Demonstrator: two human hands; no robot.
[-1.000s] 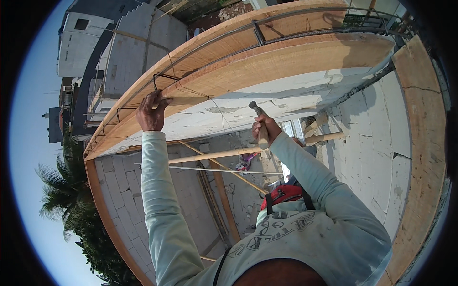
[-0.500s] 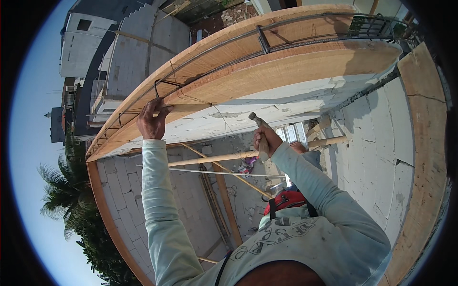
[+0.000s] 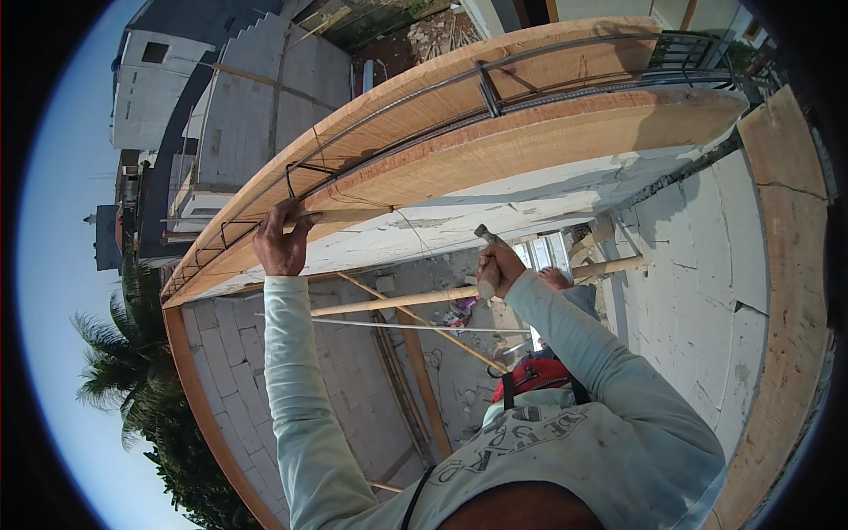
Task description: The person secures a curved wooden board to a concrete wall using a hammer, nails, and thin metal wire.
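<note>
My left hand [image 3: 281, 238] is closed at the top edge of the near formwork board [image 3: 495, 155], its fingers and thumb pinching the end of a short wooden strip [image 3: 349, 215] that lies against the board's face. A thin tie wire [image 3: 412, 228] hangs by the strip's other end. To the right and lower, my right hand [image 3: 502, 268] wraps round the handle of a hammer [image 3: 483, 233]. The hammer's metal head points up and away, apart from the board. Steel rebar with stirrups [image 3: 488, 88] runs between the near board and the far board [image 3: 565, 51].
Below the boards stands a white block wall [image 3: 477, 208]. A wooden pole [image 3: 397, 300] and a thin pale rod [image 3: 415, 325] cross the space beneath me. A metal ladder or step [image 3: 546, 252] is near my foot. Another board-topped wall [image 3: 786, 221] rises at right.
The hammer has tilted, its head coming lower and slightly right. My left hand stays on the strip at the board. The boards appear slightly lower in view.
</note>
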